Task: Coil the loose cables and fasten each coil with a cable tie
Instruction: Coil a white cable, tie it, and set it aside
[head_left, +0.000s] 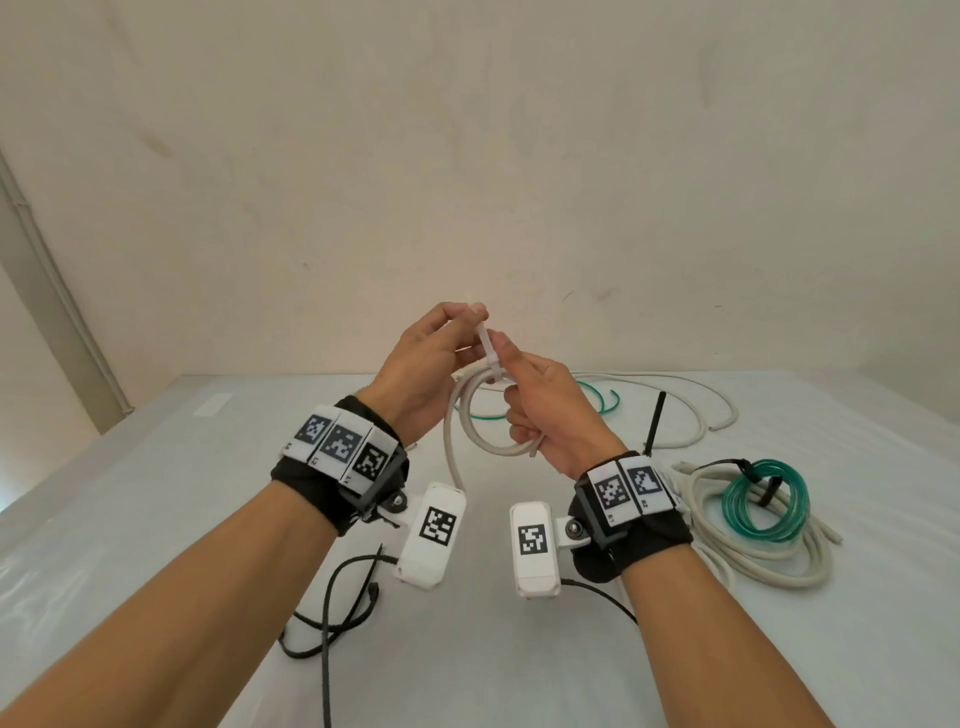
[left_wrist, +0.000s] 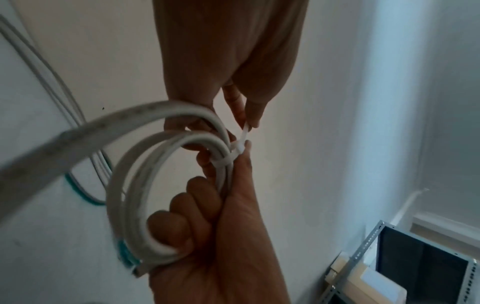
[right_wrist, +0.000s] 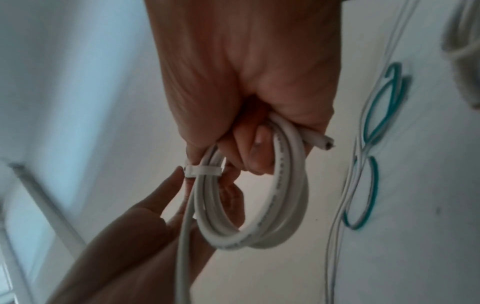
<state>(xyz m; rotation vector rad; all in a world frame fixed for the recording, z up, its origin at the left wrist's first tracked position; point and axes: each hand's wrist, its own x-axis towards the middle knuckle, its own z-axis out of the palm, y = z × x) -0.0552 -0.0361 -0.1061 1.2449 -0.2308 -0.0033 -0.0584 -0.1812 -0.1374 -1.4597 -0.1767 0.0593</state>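
Both hands raised above the tabletop (head_left: 156, 519), working close together. Right hand (head_left: 550, 415) has its fingers curled round a small coil of white cable (head_left: 480, 436), gripping the bundled turns on the coil's right side; the cut cable end pokes out past the lower fingers. One loose tail of the same cable hangs from the coil toward the tabletop.

White cable tie (head_left: 491, 358) already looped round the turns at the top of the coil. Its head sits against the right thumb tip. Left hand (head_left: 426, 364) pinches the tie's free strap between thumb and fingertips, above the head; strap runs up and slightly left.

On the tabletop, right of the hands: a larger white cable coil (head_left: 753, 556) with a green tube coil (head_left: 766, 506) lying on it, the green one bound by a black strap. Behind the hands: loose white cable (head_left: 691, 410) and loose green tubing (head_left: 597, 400), uncoiled. Black cords (head_left: 332, 587) near the forearms.
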